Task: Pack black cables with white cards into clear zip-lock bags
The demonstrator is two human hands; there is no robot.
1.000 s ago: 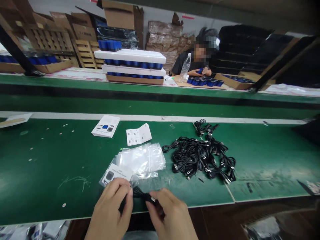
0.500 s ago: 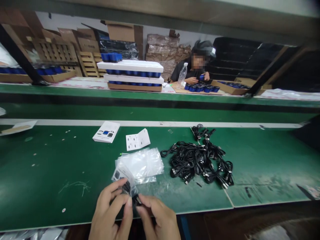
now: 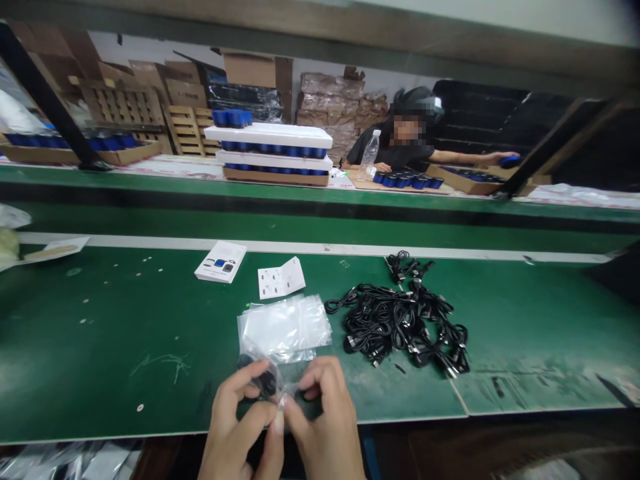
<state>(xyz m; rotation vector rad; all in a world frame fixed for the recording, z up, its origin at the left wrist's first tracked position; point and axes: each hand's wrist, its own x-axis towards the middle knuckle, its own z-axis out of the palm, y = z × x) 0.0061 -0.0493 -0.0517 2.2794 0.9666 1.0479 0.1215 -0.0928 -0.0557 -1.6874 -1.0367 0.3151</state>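
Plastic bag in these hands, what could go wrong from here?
The coiled black cable in the clear plastic bag between the left hand and right hand could slip out and drop over the front edge of the green table. The tangled black cable pile may snag, dragging others when one is pulled.

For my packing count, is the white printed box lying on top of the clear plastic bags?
No, the white printed box lies on the green bench top, apart from the clear plastic bags.

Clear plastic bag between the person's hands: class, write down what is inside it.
A black coiled bundle, likely cable, shows through the clear plastic bag. The left hand and right hand cover much of it, so its ends cannot be seen.
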